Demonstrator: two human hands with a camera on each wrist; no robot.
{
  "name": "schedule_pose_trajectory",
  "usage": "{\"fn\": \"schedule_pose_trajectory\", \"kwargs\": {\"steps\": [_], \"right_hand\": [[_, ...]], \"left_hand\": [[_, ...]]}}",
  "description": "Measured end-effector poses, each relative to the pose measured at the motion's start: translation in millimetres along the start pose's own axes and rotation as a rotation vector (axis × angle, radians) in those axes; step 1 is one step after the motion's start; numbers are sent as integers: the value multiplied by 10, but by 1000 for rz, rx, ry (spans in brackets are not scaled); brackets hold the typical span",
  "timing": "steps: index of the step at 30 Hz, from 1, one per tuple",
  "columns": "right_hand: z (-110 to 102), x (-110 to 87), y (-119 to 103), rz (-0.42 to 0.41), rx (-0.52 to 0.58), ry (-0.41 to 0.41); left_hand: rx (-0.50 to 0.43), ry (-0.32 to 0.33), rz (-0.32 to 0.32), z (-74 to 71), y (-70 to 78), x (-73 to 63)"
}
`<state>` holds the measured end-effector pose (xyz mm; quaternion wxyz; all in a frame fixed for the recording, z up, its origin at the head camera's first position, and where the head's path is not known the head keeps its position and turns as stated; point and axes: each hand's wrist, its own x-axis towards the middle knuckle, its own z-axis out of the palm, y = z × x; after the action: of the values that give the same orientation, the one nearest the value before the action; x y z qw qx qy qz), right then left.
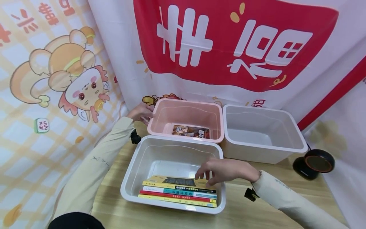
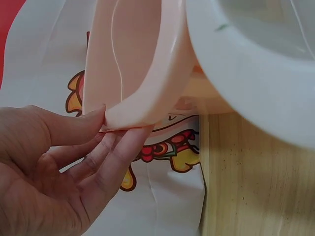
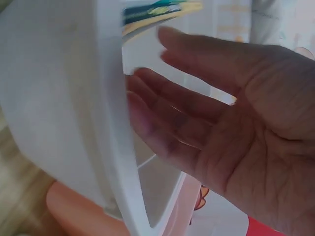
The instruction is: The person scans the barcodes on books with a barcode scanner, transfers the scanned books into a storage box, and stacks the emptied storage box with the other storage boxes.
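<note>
My left hand (image 1: 142, 112) pinches the left rim of the pink bin (image 1: 186, 106), thumb on top and fingers beneath, as the left wrist view shows. A book (image 1: 191, 131) with a dark, pictured cover lies flat inside that bin. In front of it stands a near grey-white bin (image 1: 131, 168) with several books (image 1: 178, 192) lined up spines upward along its front wall. Over the right side of this near bin hovers my right hand (image 1: 226, 171), holding nothing. Its fingers are loosely bent and spread, close above the yellow-covered book (image 3: 162, 17) at the back of the row.
A second grey-white bin (image 1: 263, 127) stands at the right, beside the pink one. A round black device (image 1: 314, 163) sits to its right on the wooden table (image 1: 257, 197). Printed cloth (image 1: 240, 41) hangs behind the bins and along the sides.
</note>
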<state>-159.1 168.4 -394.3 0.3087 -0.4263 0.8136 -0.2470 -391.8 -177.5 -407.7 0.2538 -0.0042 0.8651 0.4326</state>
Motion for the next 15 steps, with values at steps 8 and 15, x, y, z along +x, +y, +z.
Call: {"fn": "schedule_pose_trajectory", "kwargs": {"steps": [8,15], "right_hand": [[138,-7,-7,80,42,-68],[277,70,86,127,-94,-35]], "left_hand": [[36,9,20,32,12,30],[36,24,22,44,2,31]]}}
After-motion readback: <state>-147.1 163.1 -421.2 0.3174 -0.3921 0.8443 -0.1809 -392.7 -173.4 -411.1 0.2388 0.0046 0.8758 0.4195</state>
